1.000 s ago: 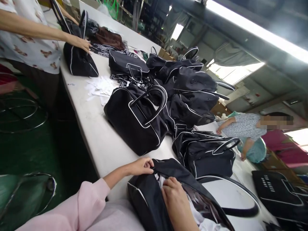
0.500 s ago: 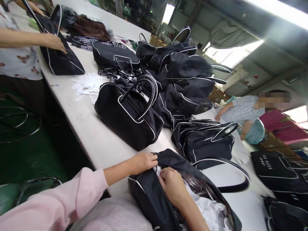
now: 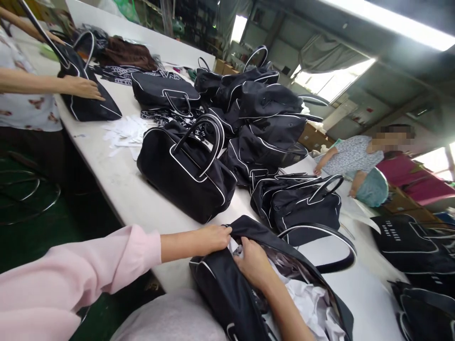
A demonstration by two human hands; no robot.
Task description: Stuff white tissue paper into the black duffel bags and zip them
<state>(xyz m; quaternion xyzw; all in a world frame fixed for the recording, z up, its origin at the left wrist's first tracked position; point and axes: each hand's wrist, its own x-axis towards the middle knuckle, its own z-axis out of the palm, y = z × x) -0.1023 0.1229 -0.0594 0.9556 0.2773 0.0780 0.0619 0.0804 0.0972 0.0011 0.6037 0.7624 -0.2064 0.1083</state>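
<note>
A black bag with white piping (image 3: 227,298) lies open at the table's near edge, stuffed with white paper (image 3: 309,303). My left hand (image 3: 213,237) is closed on the end of the bag's opening, pinching the black fabric. My right hand (image 3: 252,260) reaches into the opening with its fingers curled at that same end, against the paper; what it grips is hidden. One bag handle (image 3: 330,237) arches over the table beyond my hands.
Several more black bags (image 3: 185,170) are piled on the long white table (image 3: 131,189). White paper scraps (image 3: 124,135) lie at the left. Another person's hands (image 3: 83,87) hold a bag (image 3: 88,104) at the far left. A seated person (image 3: 355,161) is across the table.
The view has shifted slightly. My hands stay at the end of the bag's opening, and my right hand has pushed a little deeper towards my left. The other person's hand has slid along their bag.
</note>
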